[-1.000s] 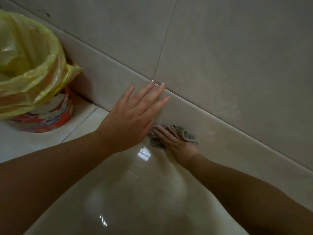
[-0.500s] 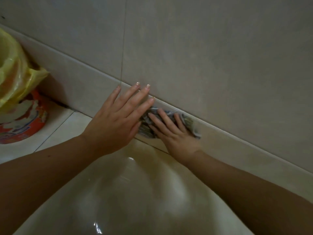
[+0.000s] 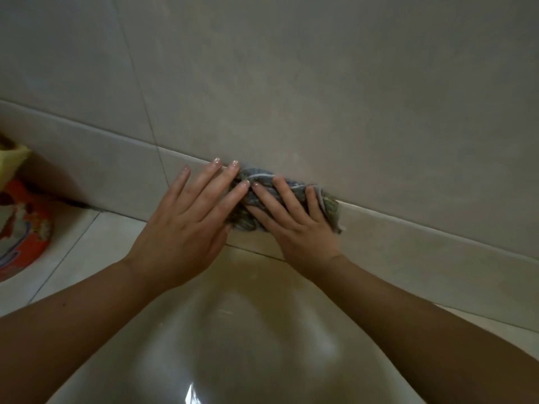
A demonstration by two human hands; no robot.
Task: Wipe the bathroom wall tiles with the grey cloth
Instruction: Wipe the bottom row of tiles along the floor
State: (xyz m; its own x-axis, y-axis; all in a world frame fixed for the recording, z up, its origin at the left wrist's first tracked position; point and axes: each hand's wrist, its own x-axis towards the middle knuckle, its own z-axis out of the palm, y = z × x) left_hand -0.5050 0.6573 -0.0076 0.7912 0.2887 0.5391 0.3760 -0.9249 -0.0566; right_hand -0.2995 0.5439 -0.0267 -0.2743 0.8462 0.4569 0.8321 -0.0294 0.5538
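The grey cloth (image 3: 253, 182) is bunched against the low skirting tile (image 3: 423, 243) at the foot of the beige wall tiles (image 3: 320, 97). My right hand (image 3: 294, 220) presses it to the wall with straight, spread fingers; most of the cloth is hidden under that hand. My left hand (image 3: 186, 223) lies flat on the skirting tile just left of the cloth, fingers straight, its fingertips touching the cloth's left edge.
A red patterned bin (image 3: 23, 228) with a yellow bag liner (image 3: 11, 158) stands on the floor at the far left, close to the wall. Glossy floor tiles (image 3: 248, 330) stretch below my arms.
My right hand has slid the cloth up from the floor edge to the top of the skirting tile. The view has shifted right, so the bin now sits at the left edge.
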